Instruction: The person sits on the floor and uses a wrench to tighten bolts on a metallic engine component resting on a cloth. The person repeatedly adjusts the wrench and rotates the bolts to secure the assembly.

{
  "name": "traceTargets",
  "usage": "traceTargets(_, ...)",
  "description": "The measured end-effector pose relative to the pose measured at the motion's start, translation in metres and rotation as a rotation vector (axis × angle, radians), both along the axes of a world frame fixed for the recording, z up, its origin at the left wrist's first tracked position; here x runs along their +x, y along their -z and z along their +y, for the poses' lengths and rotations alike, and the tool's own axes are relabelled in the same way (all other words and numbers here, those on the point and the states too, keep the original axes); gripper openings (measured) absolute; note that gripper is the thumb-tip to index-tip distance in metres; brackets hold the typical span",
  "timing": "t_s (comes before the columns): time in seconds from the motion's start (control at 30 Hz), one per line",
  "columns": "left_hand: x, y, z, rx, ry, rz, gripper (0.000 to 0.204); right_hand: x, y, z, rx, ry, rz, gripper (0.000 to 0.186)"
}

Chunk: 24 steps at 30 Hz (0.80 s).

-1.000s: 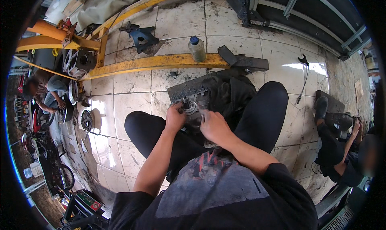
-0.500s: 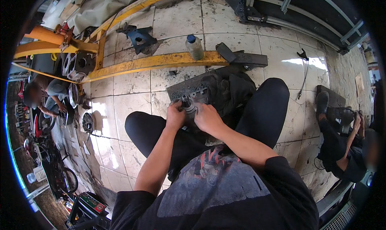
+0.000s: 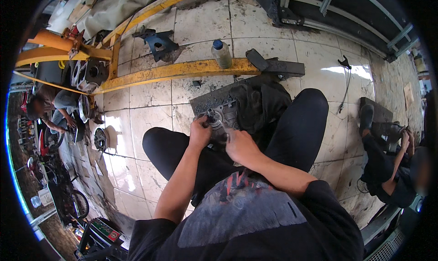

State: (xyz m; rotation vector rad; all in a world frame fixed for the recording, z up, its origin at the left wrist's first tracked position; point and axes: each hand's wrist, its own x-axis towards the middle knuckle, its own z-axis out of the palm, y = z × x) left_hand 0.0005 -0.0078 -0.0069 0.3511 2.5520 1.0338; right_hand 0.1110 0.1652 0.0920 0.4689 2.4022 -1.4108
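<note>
Between my knees lies a grey metal casting (image 3: 230,114) with a round opening and a short shaft or ring part (image 3: 212,117) standing up at its left side. My left hand (image 3: 200,132) is closed at that round part, its fingertips pressed to the left edge. Just to the right, my right hand (image 3: 242,144) is closed, thumb and fingers together by the casting's near side. A thin, light-coloured thing seems to reach from these fingers toward the ring; its kind is too small to tell. A dark cloth (image 3: 262,103) lies bunched against the casting's right side.
A dark board (image 3: 200,103) with grit lies under the casting. Beyond it runs a yellow steel beam (image 3: 159,77), with a blue-capped bottle (image 3: 221,56) by it. Co-workers sit at far left (image 3: 57,108) and far right (image 3: 392,170). A forked cable (image 3: 345,83) lies on the tiles.
My right hand has drawn back from the ring, toward me and to the right, uncovering more of the casting. My left hand stays at the round part.
</note>
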Motion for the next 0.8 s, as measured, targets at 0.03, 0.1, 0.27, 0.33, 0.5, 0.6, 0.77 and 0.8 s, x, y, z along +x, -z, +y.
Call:
traceTargets(0.03, 0.000, -0.001, 0.001, 0.006, 0.013, -0.006, 0.037, 0.001, 0.000, 0.006, -0.004, -0.009, -0.008, 0.047)
traceTargets(0.1, -0.005, -0.005, 0.005, 0.016, 0.050, -0.017, 0.038, -0.006, 0.015, 0.004, 0.021, -0.058, 0.052, 0.046)
traceTargets(0.27, -0.008, 0.009, -0.001, 0.026, 0.024, -0.052, 0.040, -0.008, 0.015, -0.001, 0.033, -0.025, 0.122, 0.044)
traceTargets(0.33, -0.007, 0.019, -0.005, 0.056, 0.016, -0.046, 0.040, -0.006, 0.010, 0.010, 0.062, -0.038, 0.069, 0.042)
traceTargets(0.5, -0.007, -0.001, 0.002, 0.022, -0.061, -0.148, 0.043, -0.019, 0.016, 0.021, 0.139, -0.058, 0.126, 0.037)
traceTargets(0.6, -0.011, -0.007, 0.005, 0.101, -0.058, -0.184, 0.041, -0.025, 0.003, 0.028, 0.154, -0.104, 0.095, 0.036)
traceTargets(0.77, -0.009, -0.010, 0.007, 0.119, -0.111, -0.163, 0.036, -0.015, 0.015, 0.034, 0.150, -0.137, 0.138, 0.033)
traceTargets(0.8, -0.007, -0.014, 0.007, 0.083, -0.113, -0.159, 0.036, -0.015, 0.017, 0.031, 0.148, -0.127, 0.171, 0.032)
